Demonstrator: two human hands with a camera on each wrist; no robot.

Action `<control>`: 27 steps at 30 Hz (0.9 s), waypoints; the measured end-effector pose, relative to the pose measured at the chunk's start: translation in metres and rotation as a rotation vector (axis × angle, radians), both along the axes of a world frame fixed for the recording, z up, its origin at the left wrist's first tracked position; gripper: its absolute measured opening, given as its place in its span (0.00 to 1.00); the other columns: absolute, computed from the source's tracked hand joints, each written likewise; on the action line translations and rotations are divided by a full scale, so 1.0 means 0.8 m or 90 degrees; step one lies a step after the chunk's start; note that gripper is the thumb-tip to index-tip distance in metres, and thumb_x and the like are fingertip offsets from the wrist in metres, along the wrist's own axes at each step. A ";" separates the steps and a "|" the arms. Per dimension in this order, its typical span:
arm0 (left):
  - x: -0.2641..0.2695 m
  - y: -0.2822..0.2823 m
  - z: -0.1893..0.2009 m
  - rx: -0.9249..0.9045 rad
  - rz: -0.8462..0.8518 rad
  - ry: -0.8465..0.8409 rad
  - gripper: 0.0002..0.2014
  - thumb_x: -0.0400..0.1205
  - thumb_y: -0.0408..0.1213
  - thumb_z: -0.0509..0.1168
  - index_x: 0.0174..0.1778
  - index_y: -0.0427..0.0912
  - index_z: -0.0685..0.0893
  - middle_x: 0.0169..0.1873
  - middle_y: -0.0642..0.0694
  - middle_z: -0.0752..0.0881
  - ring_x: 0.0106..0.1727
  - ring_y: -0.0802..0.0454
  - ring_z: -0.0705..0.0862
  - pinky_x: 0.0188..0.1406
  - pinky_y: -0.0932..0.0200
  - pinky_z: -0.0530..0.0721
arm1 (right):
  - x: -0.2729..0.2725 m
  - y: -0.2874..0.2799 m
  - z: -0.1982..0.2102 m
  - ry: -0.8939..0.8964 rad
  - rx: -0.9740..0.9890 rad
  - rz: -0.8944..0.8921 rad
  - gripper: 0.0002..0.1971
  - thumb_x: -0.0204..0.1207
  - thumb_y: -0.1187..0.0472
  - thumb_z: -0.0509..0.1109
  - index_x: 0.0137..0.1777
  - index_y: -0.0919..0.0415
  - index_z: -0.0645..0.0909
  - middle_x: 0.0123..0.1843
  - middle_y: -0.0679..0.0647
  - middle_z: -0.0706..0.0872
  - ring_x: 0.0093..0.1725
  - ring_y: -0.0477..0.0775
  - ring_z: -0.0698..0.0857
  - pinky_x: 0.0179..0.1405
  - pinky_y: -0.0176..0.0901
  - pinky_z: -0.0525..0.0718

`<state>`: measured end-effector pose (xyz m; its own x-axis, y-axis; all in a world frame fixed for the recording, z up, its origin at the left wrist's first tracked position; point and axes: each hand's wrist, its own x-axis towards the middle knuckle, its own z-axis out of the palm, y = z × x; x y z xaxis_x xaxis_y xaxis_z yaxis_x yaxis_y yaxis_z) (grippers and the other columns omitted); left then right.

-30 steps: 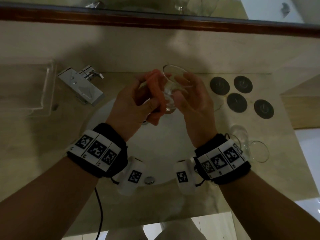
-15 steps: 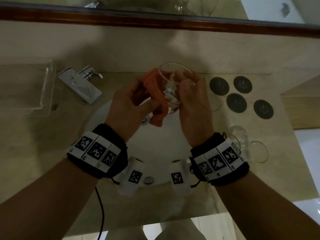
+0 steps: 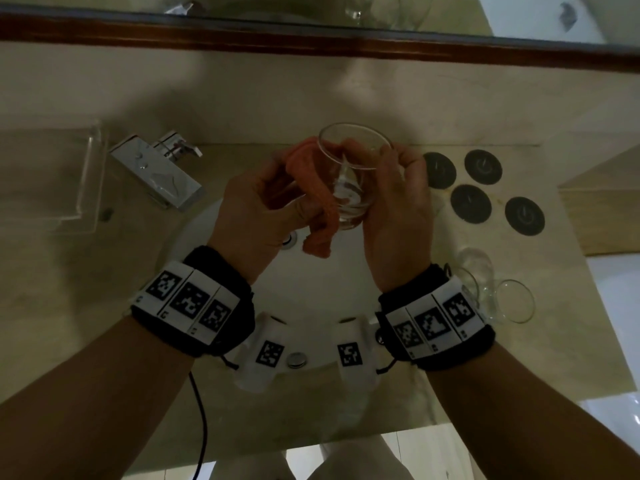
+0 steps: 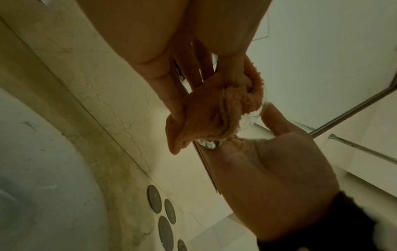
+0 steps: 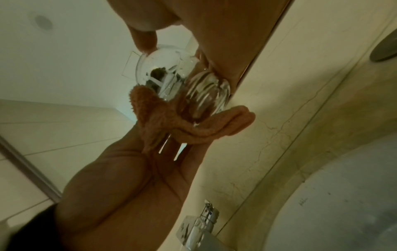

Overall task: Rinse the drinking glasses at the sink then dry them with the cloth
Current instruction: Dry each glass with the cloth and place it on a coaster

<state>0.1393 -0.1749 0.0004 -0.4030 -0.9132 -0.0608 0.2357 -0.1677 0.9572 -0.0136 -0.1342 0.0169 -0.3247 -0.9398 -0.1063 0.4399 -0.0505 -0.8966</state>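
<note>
A clear drinking glass (image 3: 349, 174) is held over the white sink (image 3: 311, 285), its mouth tilted up and away. My right hand (image 3: 394, 202) grips its right side and base. My left hand (image 3: 263, 206) holds an orange cloth (image 3: 318, 202) against the left side of the glass, with one end hanging below. In the left wrist view the cloth (image 4: 214, 117) wraps the glass bottom between my fingers. The right wrist view shows the glass (image 5: 182, 84) with the cloth (image 5: 193, 124) draped under it. Two more glasses (image 3: 491, 285) lie on the counter at the right.
A chrome tap (image 3: 159, 171) stands at the sink's left rear. A clear tray (image 3: 48, 181) sits on the far left of the counter. Several dark round coasters (image 3: 485, 188) lie at the right rear. A mirror with a wooden frame (image 3: 311, 39) runs along the back.
The glass has tipped so that its mouth faces more upward and has risen slightly. Both hands shifted a little around it; the cloth stays against its left side.
</note>
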 end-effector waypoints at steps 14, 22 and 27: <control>0.002 -0.002 0.007 0.016 0.013 0.013 0.29 0.71 0.40 0.79 0.68 0.41 0.81 0.59 0.45 0.90 0.62 0.42 0.89 0.52 0.47 0.89 | 0.013 -0.005 0.008 0.110 0.015 0.020 0.33 0.81 0.50 0.70 0.79 0.67 0.66 0.68 0.63 0.84 0.65 0.59 0.87 0.63 0.54 0.88; 0.003 -0.002 0.002 -0.033 0.015 -0.035 0.31 0.71 0.37 0.77 0.71 0.34 0.78 0.65 0.37 0.86 0.66 0.40 0.86 0.65 0.31 0.83 | 0.017 -0.001 0.004 0.163 0.027 0.041 0.15 0.80 0.57 0.65 0.61 0.58 0.65 0.52 0.51 0.81 0.43 0.37 0.88 0.41 0.34 0.87; 0.005 -0.003 -0.001 -0.024 0.027 -0.037 0.33 0.71 0.35 0.77 0.72 0.30 0.76 0.65 0.33 0.85 0.66 0.36 0.85 0.63 0.26 0.82 | 0.019 -0.004 0.008 0.237 0.028 -0.006 0.26 0.80 0.41 0.68 0.69 0.60 0.77 0.60 0.58 0.86 0.58 0.53 0.89 0.57 0.50 0.89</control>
